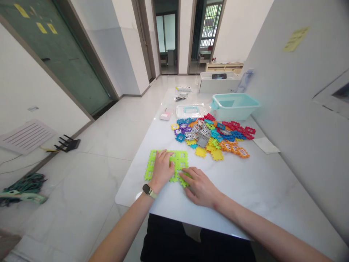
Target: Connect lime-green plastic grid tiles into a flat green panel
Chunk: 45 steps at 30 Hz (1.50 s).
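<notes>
Lime-green interlocking plastic tiles form a flat panel [150, 163] on the table in front of me. My left hand [163, 165] lies across its middle, fingers stretched out over the tiles and thumb apart, covering part of them. At the panel's lower right corner, my right hand [200, 185] grips a lime-green tile [184, 179] between fingers and thumb. That tile sits against the panel's edge; whether it is fully locked in cannot be seen. Beyond both hands lies a loose heap of coloured interlocking tiles [203, 141], including yellow, grey, orange, blue, purple and red ones, some with white window inserts.
Behind the heap stand a turquoise bin [236, 106] and a clear-white lid [191, 111]. A pink case [165, 114] lies left of the lid. White paper [266, 145] rests by the right wall. Farther back are a power strip [183, 88] and a white box [218, 84].
</notes>
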Available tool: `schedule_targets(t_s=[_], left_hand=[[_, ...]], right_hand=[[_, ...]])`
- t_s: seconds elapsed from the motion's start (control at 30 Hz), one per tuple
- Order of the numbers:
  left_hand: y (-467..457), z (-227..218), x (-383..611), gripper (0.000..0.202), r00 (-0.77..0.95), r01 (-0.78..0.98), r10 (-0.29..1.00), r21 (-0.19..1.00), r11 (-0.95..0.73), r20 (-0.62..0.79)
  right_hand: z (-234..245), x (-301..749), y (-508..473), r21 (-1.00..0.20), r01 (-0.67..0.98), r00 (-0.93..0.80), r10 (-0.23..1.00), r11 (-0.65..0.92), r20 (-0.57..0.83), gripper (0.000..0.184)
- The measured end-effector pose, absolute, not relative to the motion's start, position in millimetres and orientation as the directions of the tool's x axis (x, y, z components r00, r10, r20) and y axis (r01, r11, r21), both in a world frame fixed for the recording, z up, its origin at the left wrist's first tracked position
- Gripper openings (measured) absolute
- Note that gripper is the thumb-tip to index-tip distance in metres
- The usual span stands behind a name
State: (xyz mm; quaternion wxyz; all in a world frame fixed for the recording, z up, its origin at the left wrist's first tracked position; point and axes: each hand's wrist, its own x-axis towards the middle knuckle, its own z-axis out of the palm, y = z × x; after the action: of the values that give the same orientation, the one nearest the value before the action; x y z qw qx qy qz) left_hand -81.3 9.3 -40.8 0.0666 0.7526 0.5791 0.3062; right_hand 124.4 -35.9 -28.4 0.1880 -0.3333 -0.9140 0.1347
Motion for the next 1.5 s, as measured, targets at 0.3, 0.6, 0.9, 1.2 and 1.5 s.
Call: schedule_targets(t_s=[0.3,0.6,0.9,1.2,1.5], left_hand=[[14,-39,-88,0.023,0.000,0.723,0.919,0.635,-0.273,0.394],[11,-33,-88,0.012,0.007,0.693,0.934,0.672,-0.262,0.357],[9,-20,-93,0.055,0.352,0.780,0.929,0.512,-0.360,0.117],[8,-17,-93,0.062,0.423,0.792,0.903,0.454,-0.407,0.071],[15,-13,-92,0.076,0.430,0.821,0.902,0.436,-0.368,-0.049]], right_hand=[[-30,134,-30,-0.517,0.472,-0.670,0.672,0.714,0.316,0.033],[-40,122,-21,-0.521,0.512,-0.578,0.723,0.683,0.379,0.029],[-40,123,-17,-0.593,0.454,-0.594,0.722,0.665,0.355,0.039],[-33,121,-16,-0.562,0.497,-0.645,0.715,0.661,0.269,0.022],[-35,126,-26,-0.569,0.527,-0.590,0.754,0.631,0.290,0.020]])
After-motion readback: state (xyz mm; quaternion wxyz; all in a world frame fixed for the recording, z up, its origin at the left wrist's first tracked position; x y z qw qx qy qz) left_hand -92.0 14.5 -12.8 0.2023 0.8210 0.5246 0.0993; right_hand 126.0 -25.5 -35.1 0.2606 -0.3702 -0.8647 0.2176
